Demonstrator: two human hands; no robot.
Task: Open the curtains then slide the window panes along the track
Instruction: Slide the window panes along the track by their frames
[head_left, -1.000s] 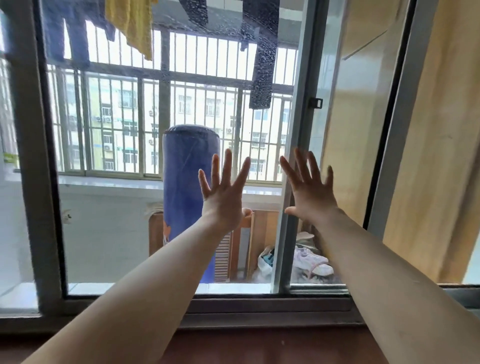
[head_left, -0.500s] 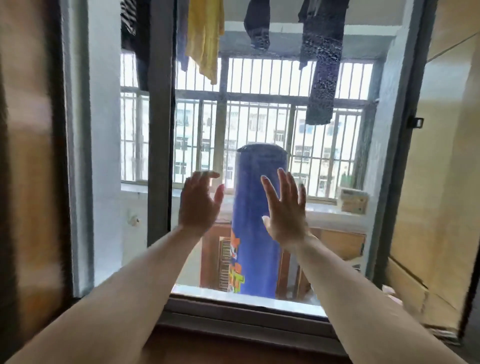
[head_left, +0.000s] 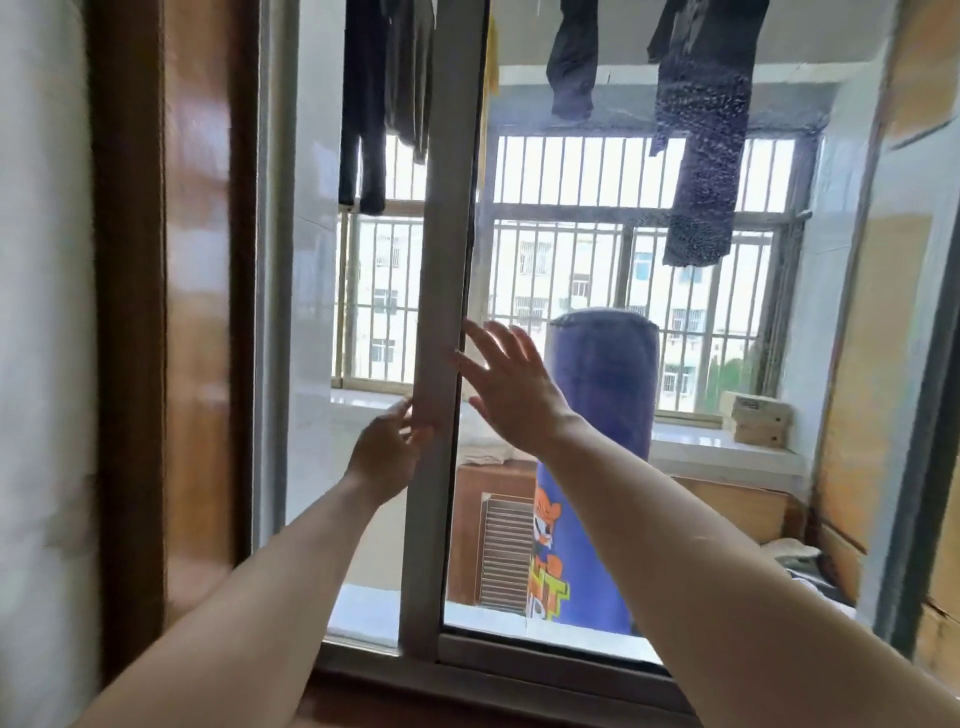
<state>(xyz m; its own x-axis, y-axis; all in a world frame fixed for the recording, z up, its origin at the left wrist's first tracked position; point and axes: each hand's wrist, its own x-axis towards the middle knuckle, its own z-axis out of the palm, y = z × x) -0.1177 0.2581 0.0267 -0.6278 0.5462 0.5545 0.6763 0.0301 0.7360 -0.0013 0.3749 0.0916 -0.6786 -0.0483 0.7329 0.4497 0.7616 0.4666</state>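
Observation:
A grey vertical stile (head_left: 441, 312) of the sliding window pane stands in the middle of the head view. My left hand (head_left: 387, 452) is open, its fingertips touching the stile's left edge. Spread flat on the glass pane (head_left: 701, 467) just right of the stile is my right hand (head_left: 511, 387), its fingertips reaching the stile. The bottom track (head_left: 519, 670) runs under both arms. A tan curtain (head_left: 930, 249) hangs blurred at the far right edge.
A brown wooden frame (head_left: 130, 338) borders the window on the left. Outside stand a blue punching bag (head_left: 602, 415), hanging laundry (head_left: 701, 130), a barred balcony window (head_left: 571, 260) and boxes (head_left: 756, 421) on its sill.
My head has turned left. Both hands have moved left across the glass to the grey stile, which now stands between them.

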